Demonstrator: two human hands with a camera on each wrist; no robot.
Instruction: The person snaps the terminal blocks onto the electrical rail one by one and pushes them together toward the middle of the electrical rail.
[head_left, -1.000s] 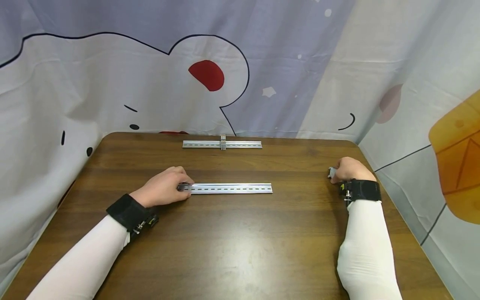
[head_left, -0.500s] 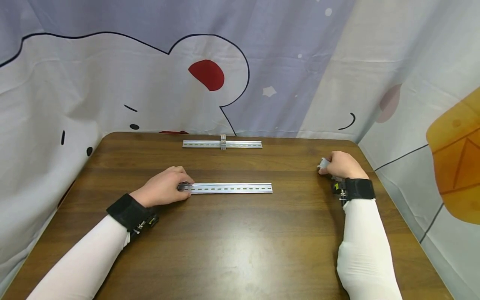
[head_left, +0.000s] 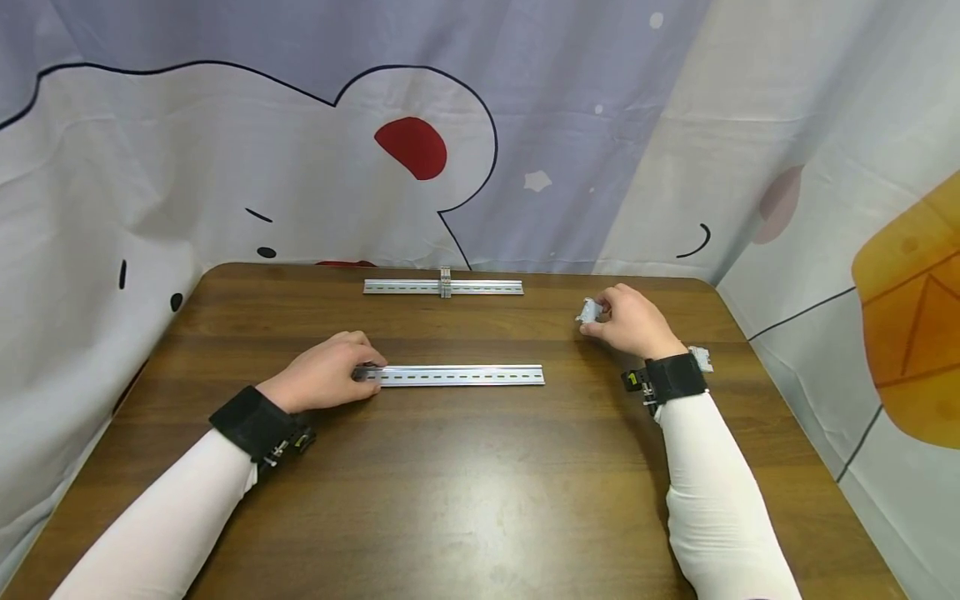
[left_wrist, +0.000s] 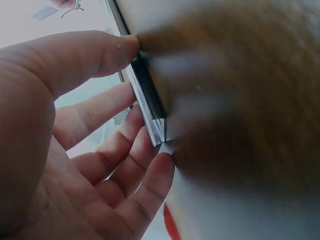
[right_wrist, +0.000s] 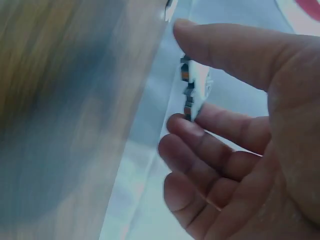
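A slotted metal DIN rail (head_left: 461, 376) lies across the middle of the table. My left hand (head_left: 324, 372) grips its left end between thumb and fingers, and in the left wrist view the rail's end (left_wrist: 158, 131) shows between them. Above the table at the right, my right hand (head_left: 633, 321) pinches a small grey terminal block (head_left: 589, 311) between thumb and fingers. In the right wrist view that terminal block (right_wrist: 194, 90) appears edge-on, with orange spots along its dark side. A second grey block (head_left: 701, 359) lies just right of my right wrist, partly covered by it.
Near the table's far edge lies another DIN rail (head_left: 483, 287) with narrow blocks (head_left: 446, 283) mounted around its middle. The brown wooden table (head_left: 450, 483) is bordered at the back and right by a printed curtain (head_left: 555, 142).
My right hand has moved left and slightly away from me, carrying the terminal block, and the second block has come into view behind it. My left hand stays on the rail.
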